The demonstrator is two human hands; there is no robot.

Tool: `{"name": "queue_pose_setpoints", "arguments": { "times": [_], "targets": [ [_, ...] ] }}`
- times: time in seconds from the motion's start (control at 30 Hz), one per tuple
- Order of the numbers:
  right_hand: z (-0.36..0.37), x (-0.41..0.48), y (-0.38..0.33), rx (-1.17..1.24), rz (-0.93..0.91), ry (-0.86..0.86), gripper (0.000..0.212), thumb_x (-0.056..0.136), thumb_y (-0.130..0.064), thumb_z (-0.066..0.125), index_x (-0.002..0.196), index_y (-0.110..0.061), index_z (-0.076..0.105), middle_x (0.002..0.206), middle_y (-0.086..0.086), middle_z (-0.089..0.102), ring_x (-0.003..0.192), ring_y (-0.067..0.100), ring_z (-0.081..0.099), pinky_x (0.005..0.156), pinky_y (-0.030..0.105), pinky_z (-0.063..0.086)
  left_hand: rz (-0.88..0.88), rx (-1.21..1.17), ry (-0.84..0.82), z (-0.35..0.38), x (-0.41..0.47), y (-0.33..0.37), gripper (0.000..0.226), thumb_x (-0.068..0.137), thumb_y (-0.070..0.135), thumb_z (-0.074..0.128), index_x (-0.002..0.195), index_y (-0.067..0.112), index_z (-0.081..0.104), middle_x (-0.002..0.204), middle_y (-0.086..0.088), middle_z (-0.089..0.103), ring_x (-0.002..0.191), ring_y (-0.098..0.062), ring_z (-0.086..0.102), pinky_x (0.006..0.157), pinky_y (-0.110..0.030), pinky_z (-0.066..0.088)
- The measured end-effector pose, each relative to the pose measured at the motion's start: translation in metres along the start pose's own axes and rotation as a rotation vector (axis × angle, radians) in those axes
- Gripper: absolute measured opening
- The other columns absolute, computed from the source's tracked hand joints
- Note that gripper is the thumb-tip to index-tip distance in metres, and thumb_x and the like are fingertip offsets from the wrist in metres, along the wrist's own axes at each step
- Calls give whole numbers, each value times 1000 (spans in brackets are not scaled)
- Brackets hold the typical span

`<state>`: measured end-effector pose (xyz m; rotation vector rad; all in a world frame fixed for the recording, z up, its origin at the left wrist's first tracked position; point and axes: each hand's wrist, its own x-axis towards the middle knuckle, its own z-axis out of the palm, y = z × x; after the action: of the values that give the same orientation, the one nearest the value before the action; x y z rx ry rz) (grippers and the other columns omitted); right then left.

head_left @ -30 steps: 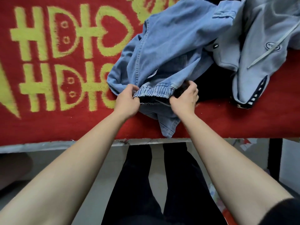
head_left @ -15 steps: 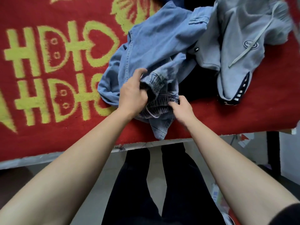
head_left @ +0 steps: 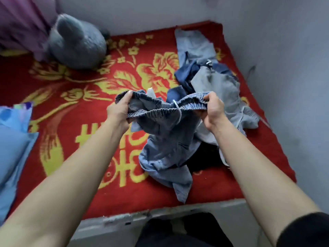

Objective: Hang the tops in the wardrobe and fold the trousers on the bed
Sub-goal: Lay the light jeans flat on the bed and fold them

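Observation:
Light blue denim trousers (head_left: 165,148) with an elastic waistband and a white drawstring hang over the red bed (head_left: 71,113). My left hand (head_left: 119,111) grips the waistband's left end and my right hand (head_left: 212,111) grips its right end, stretching it wide and lifted above the blanket. The trouser legs trail down in a crumpled heap to the bed's near edge. Behind my right hand lies a pile of other clothes (head_left: 213,81): a grey top, dark blue pieces and a pale blue garment. A black garment (head_left: 204,157) shows under the trousers.
A grey plush cushion (head_left: 76,45) and purple fabric (head_left: 23,24) sit at the far left of the bed. A light blue pillow (head_left: 12,148) lies at the left edge. A grey wall (head_left: 284,68) runs along the right side and behind. The bed's grey frame edge (head_left: 160,213) is near me.
Both hands have taken the trousers' waistband by its ends, lifted it off the blanket and spread it apart. The view has tilted up to show the whole bed.

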<state>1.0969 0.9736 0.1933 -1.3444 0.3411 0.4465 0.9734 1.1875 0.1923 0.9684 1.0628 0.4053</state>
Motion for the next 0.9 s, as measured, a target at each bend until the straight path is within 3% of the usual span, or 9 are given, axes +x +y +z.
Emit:
{"name": "queue_pose_setpoints", "arguments": {
  "times": [0.1,0.27,0.3,0.43,0.57,0.63,0.73,0.83,0.9],
  "targets": [
    [33,-37,-54,43,-126,-89,21,89,-5,42,71,-16,44,61,2,47,56,19,52,56,30,48,141,-69,3,0,-21,67,16,94,26,67,83,17,60,76,-2,67,59,-16,66,60,-34,58],
    [67,-96,-135,110,-319,-191,12,87,-2,45,81,-12,47,68,6,48,58,21,56,58,34,49,345,-259,36,-22,-63,173,10,96,10,58,86,12,60,61,-1,62,51,-16,61,51,-34,56],
    [72,-107,-151,134,-356,-188,13,88,0,45,83,-12,45,70,7,48,55,19,56,55,31,50,399,-264,93,-29,-72,193,4,91,6,60,90,10,61,68,-5,64,56,-20,62,53,-36,57],
    [80,-147,-205,268,-472,-199,15,90,4,46,89,-11,43,80,10,50,60,19,59,52,32,55,570,-343,285,-53,-96,251,30,69,6,53,94,20,44,110,-16,61,78,-23,61,78,-55,59],
    [77,-170,-229,114,-572,-333,19,85,-9,54,101,-18,48,100,14,58,82,26,65,71,46,59,694,-320,270,-52,-150,260,50,90,-2,36,133,23,41,134,-5,46,112,-19,56,95,-32,53],
    [72,-178,-234,-99,-599,-337,23,86,-15,54,108,-16,50,104,14,61,82,26,68,68,45,62,649,-257,206,-57,-153,260,52,95,1,31,144,17,41,133,-4,49,113,-18,56,86,-26,56],
    [65,-181,-233,-38,-495,-380,23,95,-3,52,117,-6,47,105,15,57,74,20,67,48,29,57,578,-107,188,-65,-164,253,41,92,0,30,124,6,56,107,-12,59,85,-25,64,62,-33,58],
    [60,-192,-236,195,-407,-487,25,98,2,50,123,-2,46,105,16,61,76,20,71,61,34,61,880,27,406,-64,-192,245,39,82,-3,34,108,11,59,94,-5,57,89,-21,55,81,-31,51],
    [63,-202,-245,359,-425,-540,30,99,2,51,128,-1,46,105,16,62,76,19,71,68,37,61,1119,-1,454,-65,-212,249,30,76,-1,35,97,14,52,91,-3,53,87,-19,50,84,-29,45]
  ]
}}
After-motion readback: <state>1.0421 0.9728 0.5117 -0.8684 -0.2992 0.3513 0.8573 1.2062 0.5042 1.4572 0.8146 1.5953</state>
